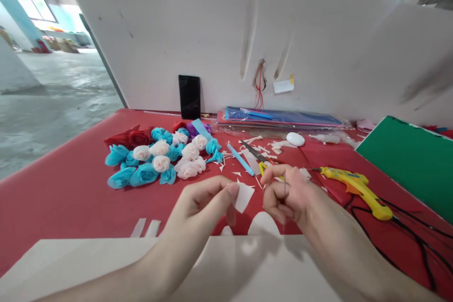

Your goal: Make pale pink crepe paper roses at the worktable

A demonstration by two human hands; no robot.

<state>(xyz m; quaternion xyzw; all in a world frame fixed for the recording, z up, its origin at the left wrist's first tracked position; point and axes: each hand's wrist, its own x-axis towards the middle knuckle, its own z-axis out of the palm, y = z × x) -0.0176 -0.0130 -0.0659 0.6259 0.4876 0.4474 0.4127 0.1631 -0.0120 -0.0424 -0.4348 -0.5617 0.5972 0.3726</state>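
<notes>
My left hand (pixel 208 203) pinches a small white paper piece (pixel 245 197) between thumb and fingers, above the red tabletop. To its right, my right hand (pixel 288 193) is raised with curled fingers closed around a thin, stick-like item (pixel 285 184), partly blurred. Just behind my right hand lie scissors (pixel 255 152) with yellow handles, largely hidden by the fingers. Rounded white petal-like pieces (pixel 264 224) rest below the hands at the edge of a pale sheet (pixel 106 264). White scraps (pixel 276 146) are scattered beyond.
Blue, white and red fabric-like flowers (pixel 161 163) cluster at left. A yellow glue gun (pixel 354 186) with black cable lies right, beside a green board (pixel 414 165). A dark phone (pixel 189 96) leans against the back panel. A blue pen (pixel 240 159) lies mid-table.
</notes>
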